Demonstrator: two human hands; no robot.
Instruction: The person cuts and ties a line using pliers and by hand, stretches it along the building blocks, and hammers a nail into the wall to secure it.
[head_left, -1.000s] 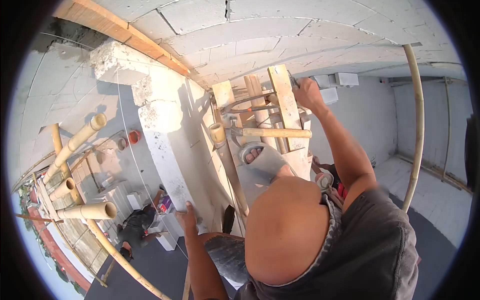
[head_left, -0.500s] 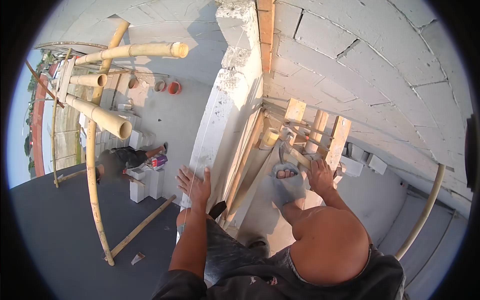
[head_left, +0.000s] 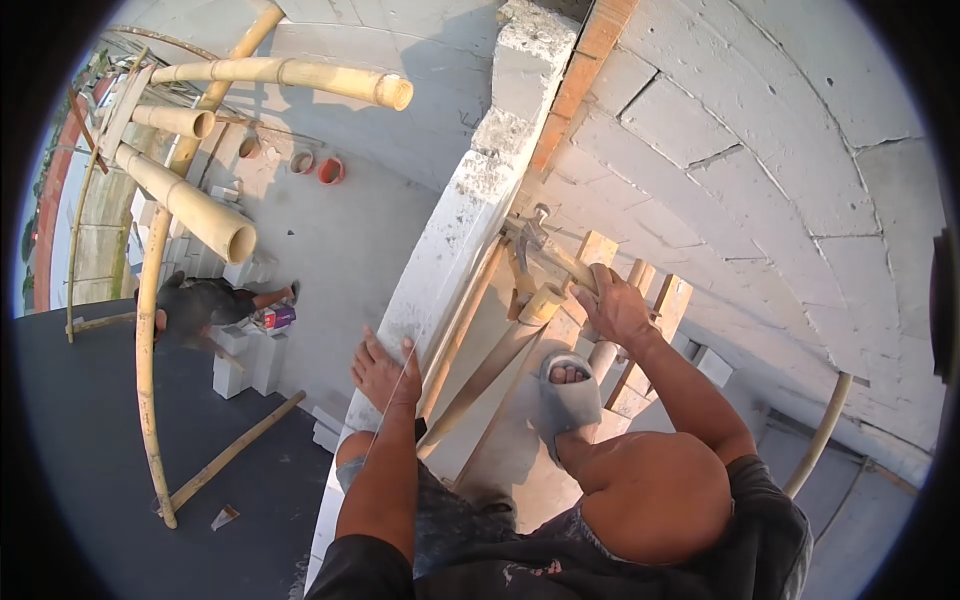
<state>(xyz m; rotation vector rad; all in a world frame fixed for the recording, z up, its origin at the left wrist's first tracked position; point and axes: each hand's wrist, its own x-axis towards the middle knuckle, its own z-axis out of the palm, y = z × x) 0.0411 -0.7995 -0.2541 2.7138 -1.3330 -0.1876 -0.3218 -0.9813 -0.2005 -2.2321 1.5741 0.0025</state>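
Note:
My left hand (head_left: 386,374) lies with its fingers apart on top of the narrow white wall (head_left: 440,240), where a thin string passes across it. In my right hand (head_left: 617,306) is the wooden handle of a hammer (head_left: 565,262), whose metal head points up and to the left, close to the wall's side. Below the hammer, a bamboo pole (head_left: 542,304) leans with its cut end up. Wooden planks (head_left: 598,250) stand beneath and beside my right hand. My foot in a grey sandal (head_left: 570,395) rests between my hands.
Bamboo scaffolding (head_left: 150,350) rises at the left. Far below, a person (head_left: 200,305) bends beside stacked white blocks (head_left: 250,360). Several buckets, one a red bucket (head_left: 331,171), stand on the lower floor. A large block wall (head_left: 740,190) curves along the right.
My right hand has risen with the hammer, which was lower beside my foot. My left hand has come down onto the wall top. The view has shifted and tilted.

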